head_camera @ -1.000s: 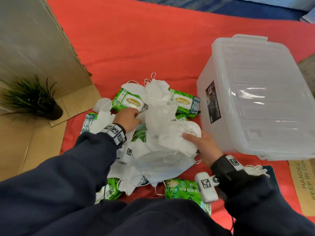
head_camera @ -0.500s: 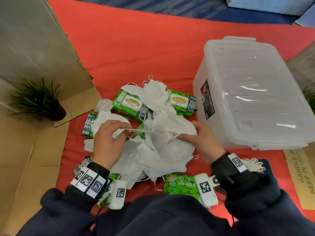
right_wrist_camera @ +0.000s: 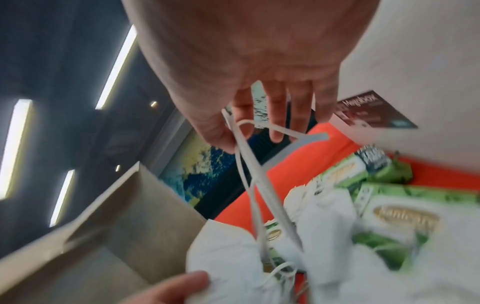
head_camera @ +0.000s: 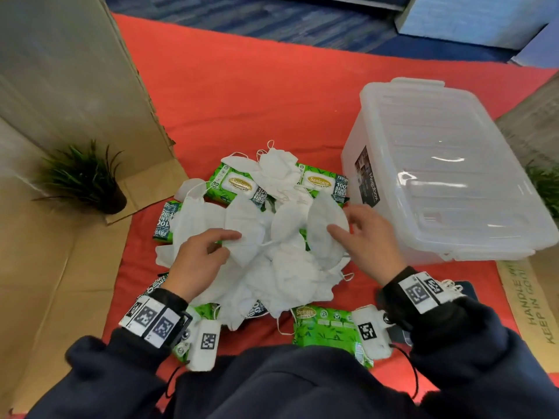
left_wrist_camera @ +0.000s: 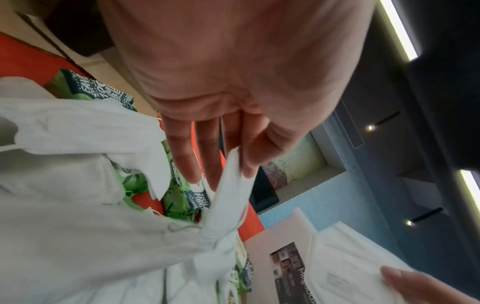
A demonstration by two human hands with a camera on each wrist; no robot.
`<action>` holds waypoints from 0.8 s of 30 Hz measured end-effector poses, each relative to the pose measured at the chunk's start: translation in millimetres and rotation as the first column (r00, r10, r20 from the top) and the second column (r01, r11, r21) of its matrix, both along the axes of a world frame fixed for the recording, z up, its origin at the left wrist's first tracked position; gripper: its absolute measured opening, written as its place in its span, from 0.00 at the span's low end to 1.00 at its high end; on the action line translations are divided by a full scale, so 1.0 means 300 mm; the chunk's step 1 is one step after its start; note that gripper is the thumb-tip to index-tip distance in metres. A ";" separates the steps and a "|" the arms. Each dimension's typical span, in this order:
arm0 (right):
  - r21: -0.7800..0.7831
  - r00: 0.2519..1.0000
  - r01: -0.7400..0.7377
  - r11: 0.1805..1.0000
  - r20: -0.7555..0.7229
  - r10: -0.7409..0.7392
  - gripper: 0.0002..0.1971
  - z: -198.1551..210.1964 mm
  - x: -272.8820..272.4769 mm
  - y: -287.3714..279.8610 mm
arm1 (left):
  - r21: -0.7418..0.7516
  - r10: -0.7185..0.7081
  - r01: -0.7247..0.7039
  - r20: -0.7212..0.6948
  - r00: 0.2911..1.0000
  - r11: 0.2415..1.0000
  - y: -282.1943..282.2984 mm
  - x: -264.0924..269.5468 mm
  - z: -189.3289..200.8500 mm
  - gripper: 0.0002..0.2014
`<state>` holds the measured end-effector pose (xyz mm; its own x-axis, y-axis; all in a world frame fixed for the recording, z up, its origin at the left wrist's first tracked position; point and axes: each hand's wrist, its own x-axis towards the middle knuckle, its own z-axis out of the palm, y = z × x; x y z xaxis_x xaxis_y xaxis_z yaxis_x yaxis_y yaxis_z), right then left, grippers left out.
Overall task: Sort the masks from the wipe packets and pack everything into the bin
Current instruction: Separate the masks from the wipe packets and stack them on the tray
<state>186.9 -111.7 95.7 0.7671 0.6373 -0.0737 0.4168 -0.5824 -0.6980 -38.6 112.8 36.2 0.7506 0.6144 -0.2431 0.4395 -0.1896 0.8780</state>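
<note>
The left hand (head_camera: 198,261) pinches a folded white mask (head_camera: 242,234) between thumb and fingers, and the right hand (head_camera: 367,240) pinches another mask (head_camera: 325,234) the same way. Both masks are lifted over the pile of masks (head_camera: 284,276), which lies on the green wipe packets (head_camera: 239,184) on the red cloth (head_camera: 257,95). The lidded clear bin (head_camera: 447,164) stands just right of the pile.

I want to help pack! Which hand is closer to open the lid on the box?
The right hand. It holds a mask right beside the lidded clear bin, while the left hand pinches another mask on the pile's far side.
</note>
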 end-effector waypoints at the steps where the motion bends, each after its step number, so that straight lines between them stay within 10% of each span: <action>1: 0.119 0.983 0.066 0.991 -0.179 -0.044 0.08 0.011 -0.005 -0.002 | -0.014 0.012 -0.011 0.046 0.999 1.000 0.001 0.000 0.009 0.19; 5: 0.253 0.678 0.413 0.875 -0.727 -0.110 0.06 0.023 -0.041 0.002 | -0.042 0.059 -0.052 0.188 0.980 0.998 -0.007 0.021 0.078 0.08; 10: 0.275 0.393 0.559 0.782 -0.918 0.041 0.22 0.024 -0.101 0.030 | -0.076 -0.068 0.085 0.210 0.975 0.993 -0.054 0.059 0.162 0.13; 17: 0.354 0.419 0.496 0.793 -0.898 0.138 0.21 -0.003 -0.224 0.090 | -0.057 -0.089 0.108 0.274 0.958 0.992 -0.152 0.125 0.158 0.06; 21: 0.264 0.496 0.439 0.859 -0.868 0.014 0.13 -0.010 -0.213 0.077 | 0.010 -0.076 0.075 0.221 0.972 0.997 -0.106 0.119 0.119 0.20; 24: 0.223 0.306 0.584 0.781 -0.951 0.043 0.09 -0.001 -0.182 0.046 | 0.039 -0.043 0.037 0.169 0.985 0.999 -0.068 0.102 0.096 0.19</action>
<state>132.3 -97.9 95.5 0.5515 0.5761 -0.6033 -0.7374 -0.0015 -0.6755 -7.9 92.4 64.9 0.8034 0.5888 -0.0885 0.2759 -0.2365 0.9316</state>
